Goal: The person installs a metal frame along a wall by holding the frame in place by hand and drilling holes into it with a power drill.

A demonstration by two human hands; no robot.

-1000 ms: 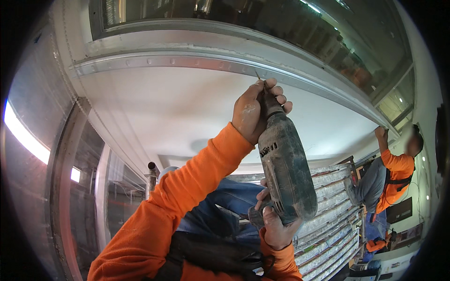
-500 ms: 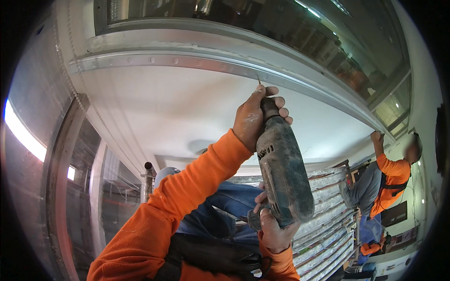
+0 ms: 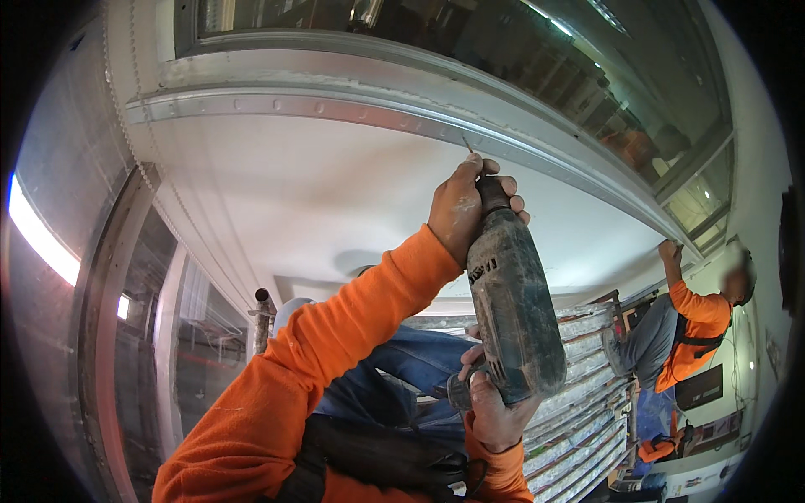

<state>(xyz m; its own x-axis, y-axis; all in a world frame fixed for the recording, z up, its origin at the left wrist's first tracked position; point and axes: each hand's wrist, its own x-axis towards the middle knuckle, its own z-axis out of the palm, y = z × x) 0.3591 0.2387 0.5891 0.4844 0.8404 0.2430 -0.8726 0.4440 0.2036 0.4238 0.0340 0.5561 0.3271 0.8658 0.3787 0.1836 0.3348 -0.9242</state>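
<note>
White ceiling board (image 3: pixel 277 193) and a curving metal ceiling track (image 3: pixel 352 105) fill the upper view of a room under fit-out, seen from below. At centre, the left hand (image 3: pixel 459 205) is clenched around the front collar of a dusty grey power drill (image 3: pixel 513 306), its orange sleeve (image 3: pixel 319 369) running down to the lower edge. The right hand (image 3: pixel 495 411) grips the drill's rear handle from underneath, fingers wrapped at the trigger end. The drill's long axis stands nearly upright, tilted slightly to the left, with the thin drill bit (image 3: pixel 468 145) pointing up and touching, or just short of, the lower edge of the metal track; which of the two cannot be told. Just behind the drill, blue trousers (image 3: pixel 402 373) show beside the sleeve. Farther right, a stack of metal framing strips (image 3: pixel 587 394) lies at a slant. Beyond it, well apart, another worker in an orange top (image 3: pixel 696 331) reaches one hand (image 3: pixel 669 250) up to the same track's far end. Glass panels (image 3: pixel 142 335) line the left side.
</note>
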